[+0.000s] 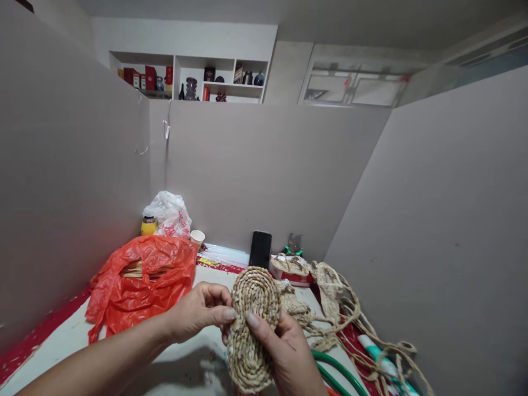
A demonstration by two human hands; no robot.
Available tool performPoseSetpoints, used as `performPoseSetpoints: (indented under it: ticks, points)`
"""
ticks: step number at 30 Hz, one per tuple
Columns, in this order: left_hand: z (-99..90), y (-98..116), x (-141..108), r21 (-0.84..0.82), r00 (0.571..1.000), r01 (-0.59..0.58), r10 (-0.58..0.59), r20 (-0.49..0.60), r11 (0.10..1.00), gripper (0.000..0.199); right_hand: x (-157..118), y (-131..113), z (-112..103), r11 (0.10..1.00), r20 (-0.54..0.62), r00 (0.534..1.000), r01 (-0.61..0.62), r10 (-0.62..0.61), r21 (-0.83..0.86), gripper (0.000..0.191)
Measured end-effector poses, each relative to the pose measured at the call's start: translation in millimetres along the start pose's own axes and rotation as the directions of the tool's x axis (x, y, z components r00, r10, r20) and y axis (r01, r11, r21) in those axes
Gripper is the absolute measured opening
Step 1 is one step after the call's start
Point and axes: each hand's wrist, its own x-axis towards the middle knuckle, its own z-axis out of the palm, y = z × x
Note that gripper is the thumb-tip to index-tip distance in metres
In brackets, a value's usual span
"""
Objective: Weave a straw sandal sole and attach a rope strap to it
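Observation:
A woven straw sole, coiled from braided cord into a long oval, is held up in front of me above the table. My left hand pinches its left edge, thumb on the near face and fingers curled partly behind. From the right, my right hand grips the sole with the thumb lying across its middle; the other fingers are largely hidden behind it. Loose braided straw cord lies in a tangle to the right of my right hand.
A red plastic bag with flat straw-coloured pieces lies left. Behind stand a paper cup, a white bag, a yellow jar, a black phone and a red box. Green tubing lies at front right. Grey partitions enclose the table.

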Motion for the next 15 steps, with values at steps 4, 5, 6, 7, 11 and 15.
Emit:
performPoseSetpoints:
  ticks: [4, 5, 6, 7, 11, 15]
  points:
    - [-2.2, -0.5, 1.2, -0.011, 0.999, 0.038, -0.038, 0.022, 0.999, 0.042, 0.0, 1.6, -1.7, 1.0, -0.016, 1.0, -0.007, 0.007, 0.002, 0.03]
    - [-2.4, -1.1, 1.7, -0.017, 0.999, 0.043, -0.043, 0.022, 0.999, 0.043, 0.1, 2.2, -2.0, 1.0, -0.027, 1.0, -0.005, 0.005, -0.011, 0.031]
    - [-2.4, -1.7, 2.3, -0.02, 0.999, 0.045, -0.045, 0.019, 0.999, 0.044, 0.3, 2.9, -2.2, 1.0, -0.039, 0.999, -0.005, 0.004, -0.025, 0.032]
    - [-2.5, -2.4, 3.0, -0.022, 0.999, 0.045, -0.045, 0.015, 0.999, 0.045, 0.5, 3.5, -2.3, 0.999, -0.051, 0.999, -0.01, 0.008, -0.036, 0.032]
    - [-2.5, -3.9, 4.8, -0.014, 0.999, 0.046, -0.046, 0.01, 0.999, 0.046, 0.6, 4.9, -3.0, 0.998, -0.065, 0.997, -0.048, 0.045, -0.04, 0.031]
    - [-2.6, -3.3, 4.3, -0.004, 0.998, 0.054, -0.054, 0.016, 0.999, 0.048, 2.1, 5.1, -7.7, 0.995, -0.071, 0.996, -0.063, 0.057, -0.081, 0.033]
